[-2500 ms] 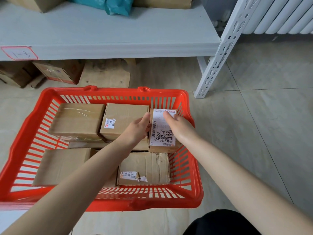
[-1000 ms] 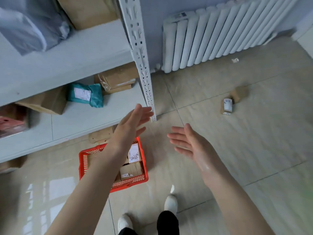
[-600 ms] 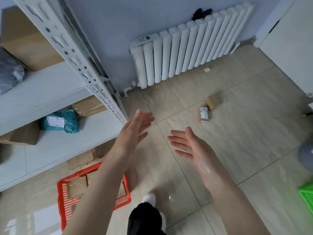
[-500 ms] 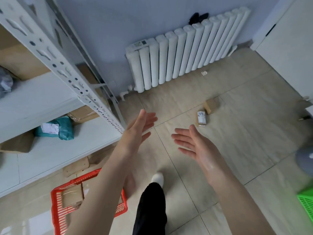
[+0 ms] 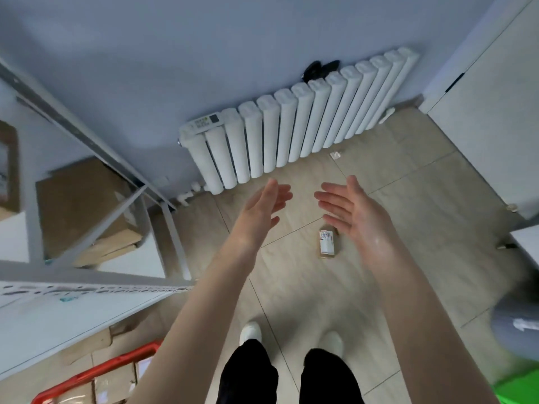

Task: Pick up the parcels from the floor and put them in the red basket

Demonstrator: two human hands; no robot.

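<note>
A small brown parcel (image 5: 326, 243) with a white label lies on the tiled floor ahead of my feet. A second small parcel behind it is hidden by my right hand (image 5: 354, 212). My left hand (image 5: 262, 207) and my right hand are both raised above the floor with straight fingers, palms facing each other, holding nothing. The labelled parcel shows between and below them. The red basket (image 5: 96, 371) sits at the lower left behind my left forearm, with brown parcels inside.
A white metal shelf rack (image 5: 87, 290) with cardboard boxes stands at the left. A white radiator (image 5: 291, 129) lines the far wall. A grey bag (image 5: 519, 330) and a green basket corner (image 5: 519, 392) sit at the right edge, by white cabinets.
I stood up from the basket, leaving the labelled parcel in it. I have stepped toward the floor parcels; the basket slid to the lower left and both empty hands rose.
</note>
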